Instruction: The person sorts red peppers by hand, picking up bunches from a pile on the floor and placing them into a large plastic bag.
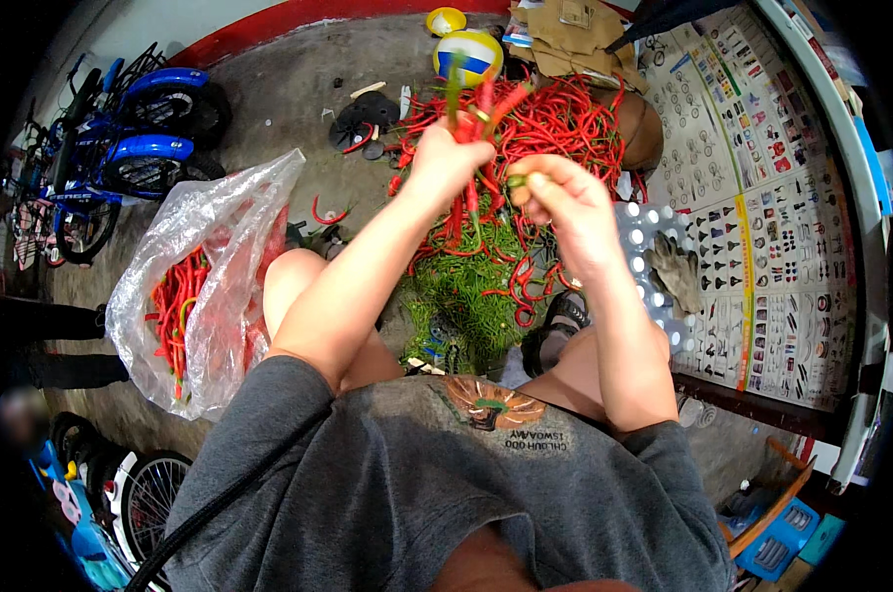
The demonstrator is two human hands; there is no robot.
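Nearest the viewer, a dark grey shirt is filling the foreground, and two bare forearms are extending beyond it, above the bent legs. The left hand is grasping a loose bunch of red chillies, the fingers wrapping around it; the bunch is projecting past the fist and is partly blurring. The right hand, just beside it, is pinching a small green piece between thumb and index finger, the two tips nearly meeting; the remaining fingers are bending behind, partly hidden. Below the hands, a heap of green stems is lying on the floor between the legs. At left, a clear plastic bag is gaping beside the knee and holding further chillies. At right, white-capped bottles are supporting a grey glove. Beyond the stems, the main chilli pile is spreading across the floor. Farther off, a blue, white and yellow ball is lying near brown cardboard, while blue bicycles are standing at far left.
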